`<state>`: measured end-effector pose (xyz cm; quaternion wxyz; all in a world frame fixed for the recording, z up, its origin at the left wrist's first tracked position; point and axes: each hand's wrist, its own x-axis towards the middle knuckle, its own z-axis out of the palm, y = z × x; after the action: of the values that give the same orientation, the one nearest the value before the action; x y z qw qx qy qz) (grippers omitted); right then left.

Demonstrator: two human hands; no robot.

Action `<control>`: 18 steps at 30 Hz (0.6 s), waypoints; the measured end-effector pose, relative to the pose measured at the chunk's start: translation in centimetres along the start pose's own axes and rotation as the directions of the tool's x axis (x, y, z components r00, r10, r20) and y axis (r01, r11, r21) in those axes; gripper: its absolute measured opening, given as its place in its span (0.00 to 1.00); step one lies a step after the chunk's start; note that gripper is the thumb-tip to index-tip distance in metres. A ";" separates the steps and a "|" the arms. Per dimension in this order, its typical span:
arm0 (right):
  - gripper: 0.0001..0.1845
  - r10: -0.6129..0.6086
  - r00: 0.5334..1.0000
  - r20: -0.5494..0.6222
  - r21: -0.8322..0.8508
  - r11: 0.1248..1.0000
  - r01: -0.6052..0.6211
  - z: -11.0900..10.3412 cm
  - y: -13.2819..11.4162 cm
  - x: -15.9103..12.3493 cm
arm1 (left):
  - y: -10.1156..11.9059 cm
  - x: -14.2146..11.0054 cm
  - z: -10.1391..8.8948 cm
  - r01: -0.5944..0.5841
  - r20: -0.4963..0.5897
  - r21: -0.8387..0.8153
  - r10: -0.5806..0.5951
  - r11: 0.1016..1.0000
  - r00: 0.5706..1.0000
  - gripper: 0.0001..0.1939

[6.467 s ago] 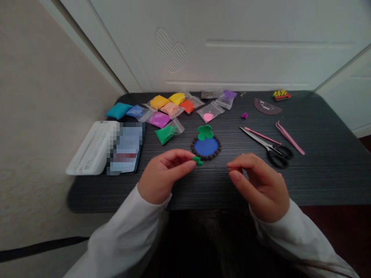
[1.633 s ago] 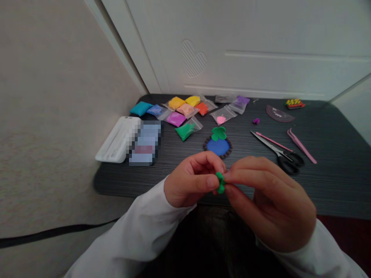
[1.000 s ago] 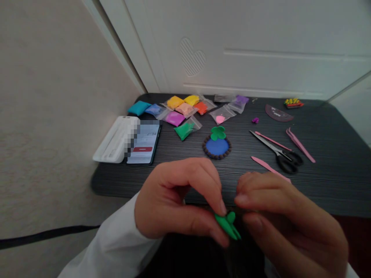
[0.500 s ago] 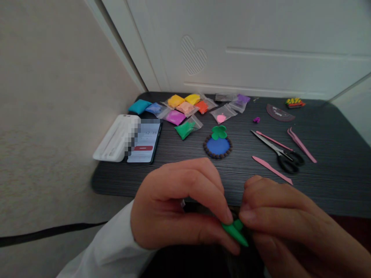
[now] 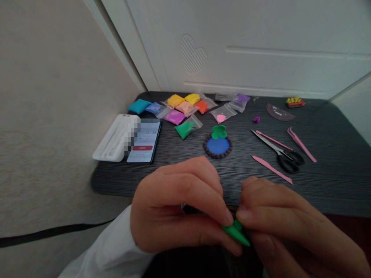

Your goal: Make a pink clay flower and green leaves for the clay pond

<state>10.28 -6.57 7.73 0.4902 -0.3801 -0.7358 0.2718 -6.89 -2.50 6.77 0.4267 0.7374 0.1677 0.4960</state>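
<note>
Between the thumb and finger of my left hand (image 5: 179,204) is a small piece of green clay (image 5: 236,234), drawn out to a point at its lower right. My right hand (image 5: 290,220) pinches the same green piece from the other side, partly covering it. Both hands are held just off the table's front edge. Beyond them on the table lies a blue clay disc (image 5: 218,146) ringed with brown balls, and a green clover-like clay shape (image 5: 219,132) rests at its back rim.
Bags of coloured clay (image 5: 176,110) lie at the back left, near a phone (image 5: 144,141) and a white case (image 5: 116,139). On the right are scissors (image 5: 279,152), a pink clay knife (image 5: 272,170), pink tweezers (image 5: 303,144) and a protractor (image 5: 279,112). The dark table (image 5: 185,166) meets a white panel behind.
My right hand has shifted slightly left, closer to my left fingers. The green clay's tip has moved a little to the right. Everything on the table stays where it was.
</note>
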 end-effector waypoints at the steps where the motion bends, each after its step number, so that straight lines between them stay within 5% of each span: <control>1: 0.07 -0.022 1.000 -0.003 0.009 1.000 0.022 0.0 0.2 0.0 | 0.0 -0.1 0.1 0.008 -0.013 -0.003 -0.008 1.000 1.000 0.10; 8: 0.11 0.001 1.000 -0.003 0.054 0.999 -0.001 0.1 1.0 0.4 | -0.3 -0.9 1.4 0.165 -0.197 -0.083 -0.178 0.983 0.964 0.09; 18: 0.12 0.052 0.999 0.014 0.029 0.998 -0.052 0.9 3.4 0.4 | -1.1 -1.3 1.2 0.398 -0.213 -0.060 -0.402 0.915 0.891 0.08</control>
<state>10.37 -4.36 4.92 0.4838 -0.3902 -0.7247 0.2976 -6.25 -3.28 4.98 0.5036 0.6243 0.3585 0.4775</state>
